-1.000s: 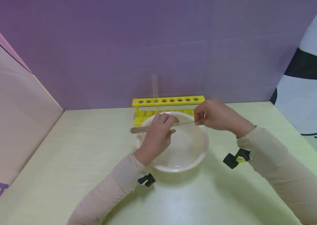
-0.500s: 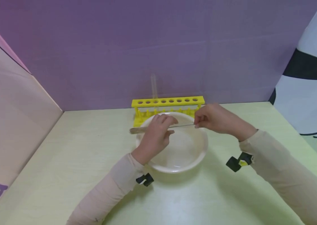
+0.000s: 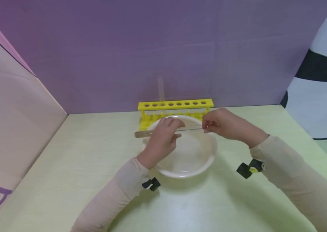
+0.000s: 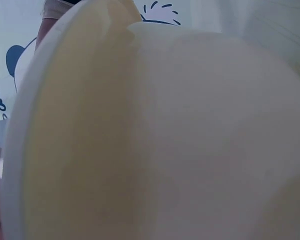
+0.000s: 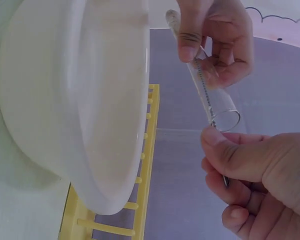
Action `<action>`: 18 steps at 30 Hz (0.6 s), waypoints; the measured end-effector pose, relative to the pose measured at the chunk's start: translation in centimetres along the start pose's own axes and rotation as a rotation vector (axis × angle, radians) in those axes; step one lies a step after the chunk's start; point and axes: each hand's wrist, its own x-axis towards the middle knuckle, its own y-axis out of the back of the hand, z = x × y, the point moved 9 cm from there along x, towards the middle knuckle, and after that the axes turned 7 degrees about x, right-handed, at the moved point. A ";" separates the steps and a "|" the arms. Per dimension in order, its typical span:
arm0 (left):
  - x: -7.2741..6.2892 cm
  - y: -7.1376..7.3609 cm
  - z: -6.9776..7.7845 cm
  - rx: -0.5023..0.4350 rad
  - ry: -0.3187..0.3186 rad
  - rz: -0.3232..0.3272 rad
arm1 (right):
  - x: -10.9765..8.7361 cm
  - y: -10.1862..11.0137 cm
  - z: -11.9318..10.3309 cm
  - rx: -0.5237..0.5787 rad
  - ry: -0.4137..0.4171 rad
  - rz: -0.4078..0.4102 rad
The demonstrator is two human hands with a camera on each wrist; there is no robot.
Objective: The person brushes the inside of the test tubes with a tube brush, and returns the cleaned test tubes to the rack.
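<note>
My left hand point(image 3: 161, 138) holds a clear glass test tube point(image 5: 222, 102) between thumb and fingers. The tube lies nearly level over a white basin point(image 3: 185, 174), its rounded end point(image 3: 141, 134) sticking out to the left. A test tube brush's twisted wire handle point(image 5: 205, 90) runs out of the tube's mouth. My right hand point(image 3: 228, 125) pinches that wire just outside the mouth, thumb on top and the other fingers curled. In the right wrist view, whitish bristles show faintly near the tube's closed end. The left wrist view is filled by the basin's inside point(image 4: 190, 125).
Behind the basin stands a yellow test tube rack point(image 3: 176, 104) with a row of holes. Another clear test tube point(image 3: 161, 87) stands upright in it, towards the left. A purple backdrop point(image 3: 163, 48) rises along the table's point(image 3: 93, 154) far edge.
My right hand has shifted slightly down and to the right, and the wire now lies a little more level. My left hand and the test tube stay almost in place.
</note>
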 end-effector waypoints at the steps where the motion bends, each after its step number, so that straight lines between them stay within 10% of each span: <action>1: 0.0 0.0 0.0 0.004 0.001 -0.003 | 0.0 -0.1 0.0 -0.003 -0.003 -0.004; 18: 0.4 0.5 0.2 0.007 0.015 -0.024 | -0.8 0.5 -0.9 -0.087 0.050 0.077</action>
